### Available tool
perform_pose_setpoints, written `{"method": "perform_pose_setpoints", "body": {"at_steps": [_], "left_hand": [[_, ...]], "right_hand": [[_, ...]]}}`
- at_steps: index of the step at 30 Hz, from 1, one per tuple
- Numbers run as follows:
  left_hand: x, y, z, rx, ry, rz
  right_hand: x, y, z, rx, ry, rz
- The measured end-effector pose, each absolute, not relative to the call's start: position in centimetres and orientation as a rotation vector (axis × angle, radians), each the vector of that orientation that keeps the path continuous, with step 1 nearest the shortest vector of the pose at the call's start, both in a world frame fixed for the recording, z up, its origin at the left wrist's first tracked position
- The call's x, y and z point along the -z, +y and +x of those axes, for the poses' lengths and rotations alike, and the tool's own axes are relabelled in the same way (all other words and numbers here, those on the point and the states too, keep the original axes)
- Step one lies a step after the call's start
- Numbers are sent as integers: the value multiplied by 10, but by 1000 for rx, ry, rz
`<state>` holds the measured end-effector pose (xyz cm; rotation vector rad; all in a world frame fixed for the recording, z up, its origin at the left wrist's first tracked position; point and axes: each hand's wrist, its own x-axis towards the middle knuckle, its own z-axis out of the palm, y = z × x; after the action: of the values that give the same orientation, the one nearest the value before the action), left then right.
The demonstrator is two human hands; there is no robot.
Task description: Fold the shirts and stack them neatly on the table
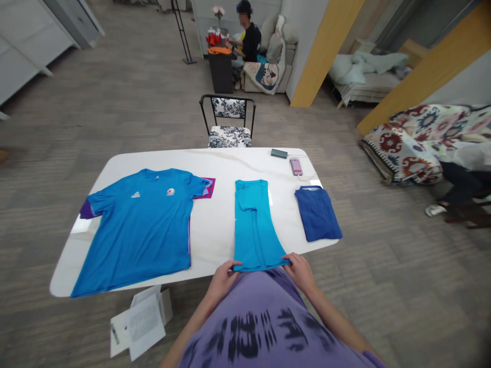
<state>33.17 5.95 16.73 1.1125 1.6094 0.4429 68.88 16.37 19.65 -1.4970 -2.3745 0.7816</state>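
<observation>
A light blue T-shirt (249, 230), its sides folded inward and a sleeve lying on top, is on the white table in front of me. My left hand (223, 278) pinches the left corner of its hem at the near table edge. At the opposite hem corner, my right hand (300, 272) grips the cloth between thumb and fingers. To the left, a larger blue T-shirt (141, 230) with small chest logos lies spread flat, with purple and pink cloth showing from under its sleeves. A folded dark blue garment (318, 213) rests on the right.
The white table (215, 230) carries a phone (296, 166) and a dark grey case-like object (279, 153) at its far right. A patterned chair (229, 122) stands beyond it. Papers (141, 322) are low at left. A person (251, 41) sits far back; another sits at right.
</observation>
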Motion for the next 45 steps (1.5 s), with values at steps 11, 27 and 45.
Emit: {"method": "perform_pose_setpoints", "body": {"at_steps": [11,27,45], "left_hand": [[-187,360,271,-784,1933,1467],[48,581,285,-259,2021,1652],[-7,560,251,-883,1911,892]], "right_hand": [[-179,477,625,-826,-2264,-1359],[58,656,533,-732,-2590,-1598],[-5,653,545,-1296,-1792,-1610]]}}
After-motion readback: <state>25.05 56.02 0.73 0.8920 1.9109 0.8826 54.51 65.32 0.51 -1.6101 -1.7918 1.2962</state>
